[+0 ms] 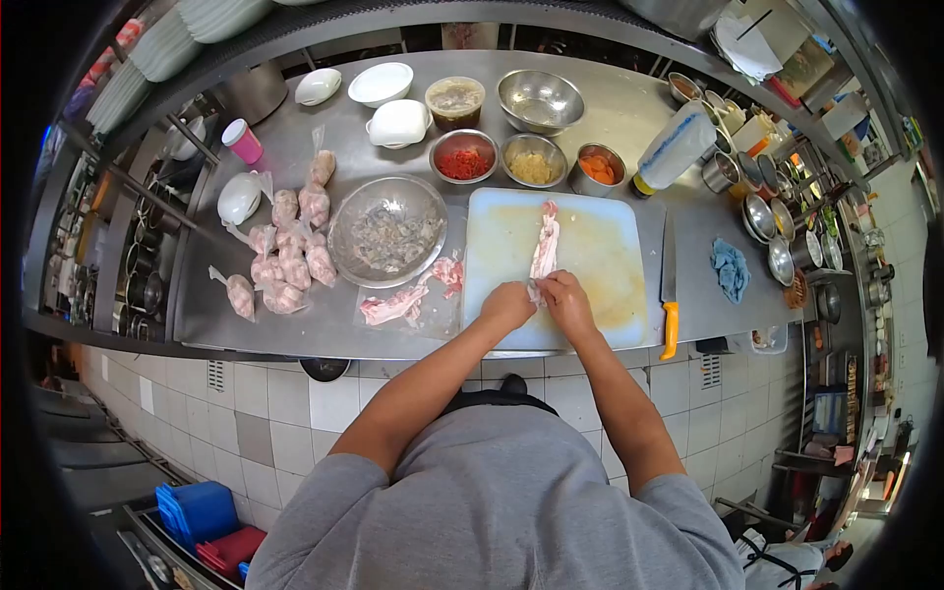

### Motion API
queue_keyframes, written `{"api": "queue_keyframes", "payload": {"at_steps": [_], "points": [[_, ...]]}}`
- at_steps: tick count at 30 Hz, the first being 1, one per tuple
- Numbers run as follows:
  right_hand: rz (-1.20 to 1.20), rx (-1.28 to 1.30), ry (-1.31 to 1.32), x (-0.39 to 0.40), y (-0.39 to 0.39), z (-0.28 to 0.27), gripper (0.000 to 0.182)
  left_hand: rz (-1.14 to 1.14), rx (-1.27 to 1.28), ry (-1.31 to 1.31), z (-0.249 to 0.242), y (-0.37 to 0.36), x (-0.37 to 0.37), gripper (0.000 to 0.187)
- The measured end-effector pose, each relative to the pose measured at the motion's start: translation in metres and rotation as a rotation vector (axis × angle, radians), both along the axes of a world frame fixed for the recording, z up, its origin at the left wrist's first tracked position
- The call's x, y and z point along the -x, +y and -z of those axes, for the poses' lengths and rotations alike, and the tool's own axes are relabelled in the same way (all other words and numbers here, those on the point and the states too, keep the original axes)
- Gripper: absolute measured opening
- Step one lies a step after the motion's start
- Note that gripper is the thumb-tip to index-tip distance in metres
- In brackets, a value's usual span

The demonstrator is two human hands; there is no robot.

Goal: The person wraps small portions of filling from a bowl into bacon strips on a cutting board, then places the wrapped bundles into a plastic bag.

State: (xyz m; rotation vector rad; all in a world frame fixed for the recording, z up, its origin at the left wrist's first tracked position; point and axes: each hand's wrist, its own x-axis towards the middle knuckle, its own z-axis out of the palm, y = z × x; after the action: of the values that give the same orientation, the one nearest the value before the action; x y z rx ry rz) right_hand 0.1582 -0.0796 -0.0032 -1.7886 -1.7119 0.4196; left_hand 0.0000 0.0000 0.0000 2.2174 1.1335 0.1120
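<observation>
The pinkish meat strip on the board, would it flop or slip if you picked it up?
The meat strip would probably flop: it looks thin, and similar meat pieces beside the board lie crumpled. It may be slippery, since it looks raw and fatty. It seems unlikely to roll, being long and flattish.

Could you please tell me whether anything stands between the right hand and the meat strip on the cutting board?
Nothing visible does: the right hand and left hand are both at the near end of the meat strip, on the cutting board. The knife lies off to the right.
</observation>
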Motion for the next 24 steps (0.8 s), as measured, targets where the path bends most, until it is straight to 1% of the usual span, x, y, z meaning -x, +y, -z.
{"api": "queue_keyframes", "payload": {"at_steps": [2, 3, 5, 6, 8, 9, 11, 15, 17, 18, 19, 20, 21, 23, 24], "points": [[-0.039, -0.142, -0.045, 0.021, 0.005, 0.002, 0.039, -0.016, 0.048, -0.029, -0.003, 0.010, 0.019, 0.023], [-0.049, -0.098, -0.101, -0.019, -0.028, -0.012, 0.039, -0.020, 0.091, -0.086, -0.005, -0.017, -0.022, 0.023], [-0.047, -0.221, -0.112, -0.001, -0.027, -0.019, 0.038, -0.137, 0.596, -0.212, -0.013, -0.005, -0.010, 0.023], [-0.048, -0.233, -0.098, 0.004, -0.021, -0.019, 0.038, -0.143, 0.583, -0.200, -0.014, 0.000, -0.005, 0.023], [-0.049, -0.216, -0.073, 0.004, -0.019, -0.022, 0.036, -0.303, 0.811, -0.398, -0.015, -0.001, -0.006, 0.022], [-0.047, -0.218, -0.070, 0.004, -0.017, -0.025, 0.036, -0.304, 0.810, -0.394, -0.017, -0.001, -0.007, 0.022], [-0.049, -0.140, -0.005, 0.002, -0.013, -0.031, 0.036, -0.402, 0.904, -0.475, -0.023, 0.000, -0.012, 0.020], [-0.049, -0.123, -0.040, -0.009, -0.003, -0.019, 0.032, -0.426, 0.951, -0.524, -0.023, 0.006, -0.016, 0.016], [-0.024, 0.088, 0.118, -0.019, 0.008, -0.016, 0.027, -0.450, 0.860, -0.712, -0.028, 0.004, -0.017, 0.015], [-0.025, 0.090, 0.117, -0.023, 0.014, -0.015, 0.027, -0.451, 0.861, -0.713, -0.015, 0.005, -0.019, 0.015], [-0.028, 0.078, 0.190, -0.026, 0.019, -0.014, 0.024, -0.310, 0.544, -0.820, 0.011, 0.008, -0.021, 0.014], [-0.030, 0.066, 0.262, -0.028, 0.024, -0.014, 0.020, -0.166, 0.223, -0.909, 0.026, 0.008, -0.022, 0.015], [-0.031, 0.067, 0.262, -0.031, 0.028, -0.019, 0.020, -0.167, 0.224, -0.909, 0.020, 0.006, -0.021, 0.015], [0.061, 0.258, 0.465, -0.037, 0.031, -0.029, 0.016, -0.026, -0.137, -0.542, -0.002, 0.000, -0.012, 0.022], [0.059, 0.261, 0.464, -0.039, 0.031, -0.027, 0.016, -0.030, -0.136, -0.543, -0.005, 0.000, -0.011, 0.022]]}}
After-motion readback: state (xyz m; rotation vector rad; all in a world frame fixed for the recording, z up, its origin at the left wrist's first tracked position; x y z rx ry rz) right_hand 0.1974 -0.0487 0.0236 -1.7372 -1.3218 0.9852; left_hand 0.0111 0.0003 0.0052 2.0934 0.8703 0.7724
